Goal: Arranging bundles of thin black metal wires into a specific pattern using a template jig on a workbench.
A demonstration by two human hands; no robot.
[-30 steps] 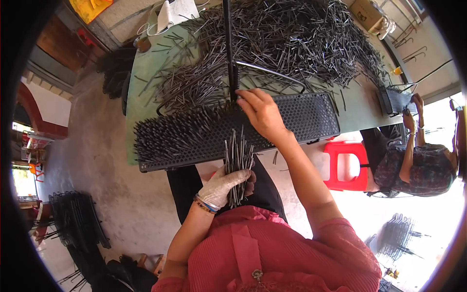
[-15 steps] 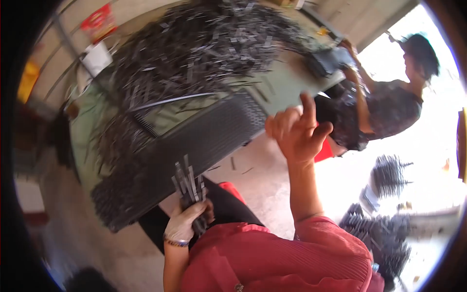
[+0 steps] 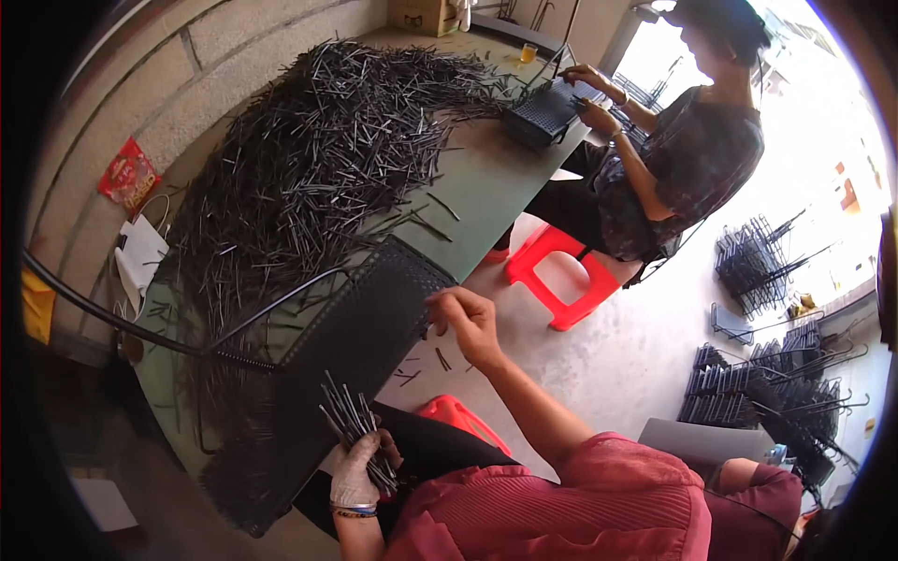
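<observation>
Rods, thin and dark, bunched in the gloved left hand (image 3: 360,472), fist clenched round the bundle of rods (image 3: 354,428) low near the lap. Right hand (image 3: 468,323) bare, fingers curled and pinched at the near corner of the black perforated panel (image 3: 346,346); cannot tell if a rod is between them. Panel lies tilted over the green table (image 3: 486,187) edge. Large rod heap (image 3: 318,159) beyond. Second person (image 3: 683,159) seated further along the table; red stool (image 3: 557,271) beside
</observation>
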